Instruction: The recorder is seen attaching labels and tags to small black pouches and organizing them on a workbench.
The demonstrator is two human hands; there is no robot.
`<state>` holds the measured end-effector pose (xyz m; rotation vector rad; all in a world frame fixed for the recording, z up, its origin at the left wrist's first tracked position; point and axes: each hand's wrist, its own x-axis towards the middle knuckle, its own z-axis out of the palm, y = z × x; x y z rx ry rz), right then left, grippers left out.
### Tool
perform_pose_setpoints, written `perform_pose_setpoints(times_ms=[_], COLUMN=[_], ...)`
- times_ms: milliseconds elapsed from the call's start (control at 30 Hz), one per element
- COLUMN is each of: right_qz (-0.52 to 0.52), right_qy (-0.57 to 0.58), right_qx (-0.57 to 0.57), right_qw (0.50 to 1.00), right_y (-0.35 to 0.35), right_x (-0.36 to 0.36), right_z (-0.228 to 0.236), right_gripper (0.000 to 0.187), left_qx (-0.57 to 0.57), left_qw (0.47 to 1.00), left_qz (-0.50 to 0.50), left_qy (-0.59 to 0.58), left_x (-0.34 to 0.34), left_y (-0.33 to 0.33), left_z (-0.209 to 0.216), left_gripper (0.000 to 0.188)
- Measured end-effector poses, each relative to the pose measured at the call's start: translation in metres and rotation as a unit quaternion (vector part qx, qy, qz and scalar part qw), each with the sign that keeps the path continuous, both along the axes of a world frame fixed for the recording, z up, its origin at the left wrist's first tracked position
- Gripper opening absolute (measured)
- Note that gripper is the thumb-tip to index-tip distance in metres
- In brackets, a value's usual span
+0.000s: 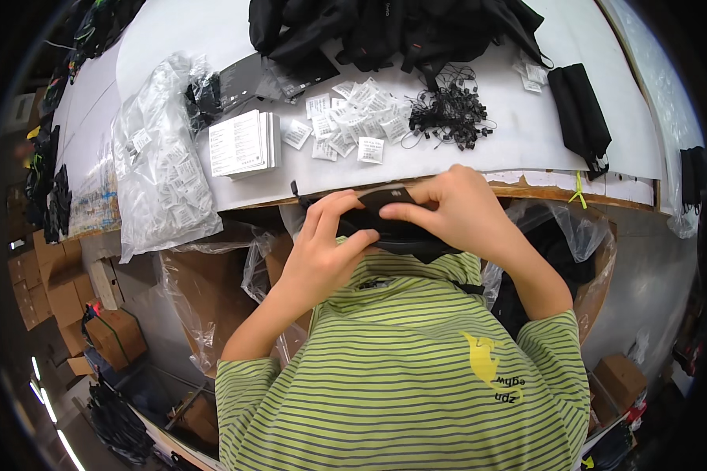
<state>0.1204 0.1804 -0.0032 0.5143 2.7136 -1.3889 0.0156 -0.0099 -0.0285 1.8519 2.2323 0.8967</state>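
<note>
Close in front of my chest, at the near table edge, both hands grip a black fabric piece (404,231) with a small pale mark on its upper flap. My left hand (322,250) pinches its left side, thumb and fingers bent round the edge. With thumb and fingers closed, my right hand (462,210) holds the upper right part. Much of the piece is hidden by the fingers, so its full shape cannot be made out. Beyond the hands lie a heap of small white printed packets (361,114) and a tangle of black cords (452,114) with small black tips.
A stack of white printed cards (243,144) stands beside a clear plastic bag (173,169) full of packets. Black bags (369,31) are piled at the back of the white table (518,149); a folded black one (578,110) lies right. Plastic-lined cartons (212,294) stand below the edge.
</note>
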Motion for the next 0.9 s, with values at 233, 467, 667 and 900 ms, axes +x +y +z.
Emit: perform_pose_setpoints(times_ms=[233,467,667,900], right_qz=[0.124,0.134,0.140,0.125], right_qy=[0.000,-0.025,0.024,0.046], right_qx=[0.104,0.000,0.045,0.101], right_qw=[0.987,0.991,0.989,0.986], right_y=[-0.010,0.000,-0.006,-0.007], right_x=[0.018,0.027,0.035,0.038], right_z=[-0.017,-0.008,-0.020,-0.021], right_gripper=[0.039,0.029,0.027,0.022], left_qx=[-0.002,-0.121,-0.191,-0.104], left_qw=[0.992,0.970,0.946,0.957], left_qz=[-0.110,-0.130,0.176,0.162], left_qy=[0.068,-0.164,-0.195,-0.218], left_x=[-0.005,-0.027,-0.073,-0.081], left_y=[0.004,0.014,0.064,0.072], left_z=[0.003,-0.002,-0.032,-0.071], left_gripper=[0.017,0.019,0.037,0.025])
